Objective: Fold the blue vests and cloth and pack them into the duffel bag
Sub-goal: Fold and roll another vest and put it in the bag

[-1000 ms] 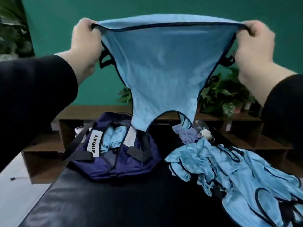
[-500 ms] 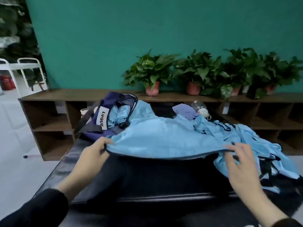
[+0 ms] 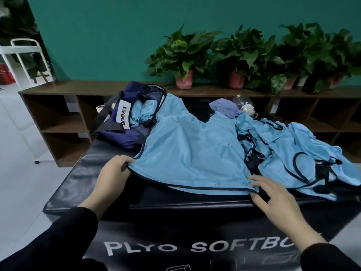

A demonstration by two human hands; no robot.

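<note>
Light-blue mesh with dark piping — the vest (image 3: 191,151) lies spread flat across the middle of the black padded box (image 3: 82,178), its neck cut-out pointing to the far side. My left hand (image 3: 113,173) pinches the vest's near-left hem corner, fingers curled around the edge. My right hand (image 3: 273,194) rests at the near-right corner with fingers spread and fairly straight, fingertips touching the hem; whether the thumb grips under the fabric I cannot tell.

At the far left, touching the vest's shoulder, sits the navy duffel bag (image 3: 125,133), unzipped, with rolled blue vests (image 3: 142,112) inside and a white label reading LVQUE. To the right of the spread vest lies a heap of more vests (image 3: 297,151), rumpled and overlapping. Beyond that heap, at the far edge, is a purplish cloth (image 3: 224,108) beside a clear bottle (image 3: 242,100).

Farther off — a low wooden shelf (image 3: 64,90) with potted plants (image 3: 183,55) against a green wall.
</note>
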